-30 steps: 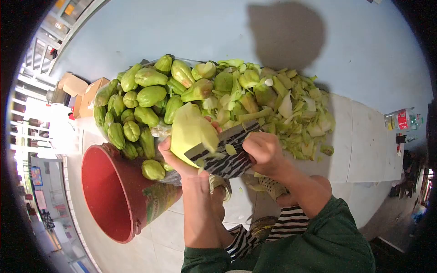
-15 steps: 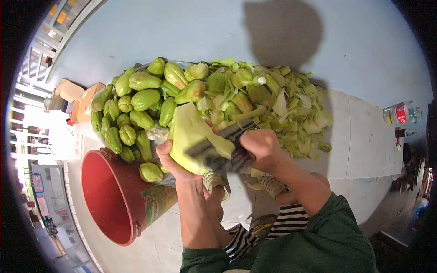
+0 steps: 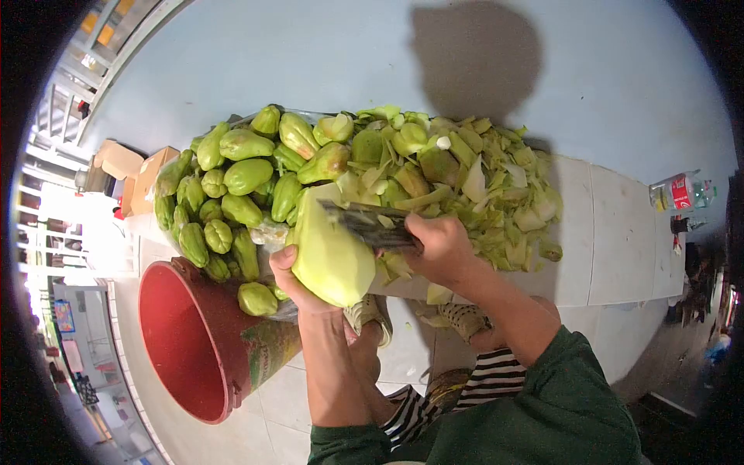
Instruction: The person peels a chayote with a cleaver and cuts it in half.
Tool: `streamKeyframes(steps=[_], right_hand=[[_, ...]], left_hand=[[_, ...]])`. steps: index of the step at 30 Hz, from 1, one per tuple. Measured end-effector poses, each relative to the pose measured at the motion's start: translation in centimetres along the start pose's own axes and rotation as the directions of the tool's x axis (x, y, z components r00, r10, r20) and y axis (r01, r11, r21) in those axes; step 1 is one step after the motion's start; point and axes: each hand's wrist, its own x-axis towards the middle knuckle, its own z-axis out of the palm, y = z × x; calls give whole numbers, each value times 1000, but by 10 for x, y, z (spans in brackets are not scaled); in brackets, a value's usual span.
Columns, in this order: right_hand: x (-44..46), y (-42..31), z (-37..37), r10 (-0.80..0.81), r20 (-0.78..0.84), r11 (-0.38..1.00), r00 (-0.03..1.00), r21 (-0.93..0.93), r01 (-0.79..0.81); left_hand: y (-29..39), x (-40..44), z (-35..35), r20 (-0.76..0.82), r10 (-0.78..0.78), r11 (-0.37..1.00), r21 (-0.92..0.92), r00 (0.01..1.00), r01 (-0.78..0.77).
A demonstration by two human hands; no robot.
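Observation:
My left hand [image 3: 298, 283] grips a large, pale green peeled chayote [image 3: 329, 256] from below and the left side. In my right hand [image 3: 438, 244] is a dark, broad blade [image 3: 370, 223] with a mottled surface, its far end against the upper part of the chayote. Behind the left hand lies a heap of whole green chayotes [image 3: 248, 177] on clear plastic. A pile of green peelings [image 3: 504, 194] spreads to its right, beyond my right hand.
A red bucket [image 3: 174, 341] lies tilted at the left, its mouth facing left. An open cardboard box [image 3: 147, 182] stands behind it. Plastic bottles [image 3: 682, 192] lie at the far right by the pale blue wall [image 3: 310, 54]. My sandalled feet are below the hands.
The blade has moved up and left from the chayote's lower right side to its upper part, and is now seen more edge-on. The strip hanging at the chayote's right side no longer shows.

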Motion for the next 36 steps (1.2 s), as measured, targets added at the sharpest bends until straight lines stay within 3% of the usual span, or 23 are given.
streamKeyframes(steps=[2, 3, 5, 8, 9, 11, 13, 14, 15, 16, 17, 18, 20, 26, 33, 35, 36], right_hand=[[-1, 1, 2, -54, -39, 998, 998, 34, 55], [0, 3, 2, 36, 7, 999, 999, 0, -36], [-2, 10, 6, 127, 46, 991, 991, -39, -126], [-3, 22, 15, 241, 16, 961, 970, -146, -236], [-3, 18, 12, 260, 25, 965, 965, -55, -258], [-4, 11, 9, 280, 46, 958, 959, 48, -282], [-2, 9, 3, 246, 52, 969, 968, 25, -247], [-3, 8, 0, 242, 53, 970, 969, 26, -243], [-5, 7, -3, 94, 15, 995, 995, 22, -94], [-5, 5, -4, -56, -22, 998, 998, 16, 57], [-5, 2, -5, -57, -22, 998, 998, 20, 58], [-4, -1, -6, -180, -55, 984, 982, -32, 178], [-3, -7, -7, -357, -124, 933, 926, -93, 348], [-2, -12, -11, -417, -103, 902, 903, -165, 398], [-5, -12, -10, -438, -100, 897, 893, -120, 426], [-6, -4, -3, -241, -160, 967, 957, -120, 224], [-7, 3, 1, -240, -164, 967, 957, -126, 221]], left_hand=[[0, 1, -5, -77, 12, 999, -37, 997, -14], [-1, 0, -1, -82, 10, 999, -40, 997, -14], [-3, 0, 14, 208, -90, 993, 93, 974, 71], [-7, 1, 13, 227, -85, 996, 23, 970, 82], [-9, 2, 18, 226, -77, 997, 16, 971, 75], [-8, 3, 29, -112, 3, 996, -90, 994, -13], [-6, 5, 19, -81, 11, 987, -159, 997, -24], [-3, 7, 4, 32, 11, 974, -228, 999, -4], [0, 8, 5, 143, 20, 956, -294, 990, 23], [-1, 8, 8, 142, 24, 956, -292, 990, 19], [-2, 8, 13, -8, 69, 986, -151, 998, -69], [-3, 8, 20, -151, 131, 991, 4, 980, -132], [-5, 7, 19, -132, 87, 995, -40, 987, -93], [-17, 4, 23, -25, -72, 992, -104, 997, 69], [-26, 3, 36, -45, -54, 986, -161, 998, 46], [-22, 7, 27, -133, 34, 999, -10, 991, -35], [-18, 10, 20, -134, 50, 996, -72, 990, -60]])
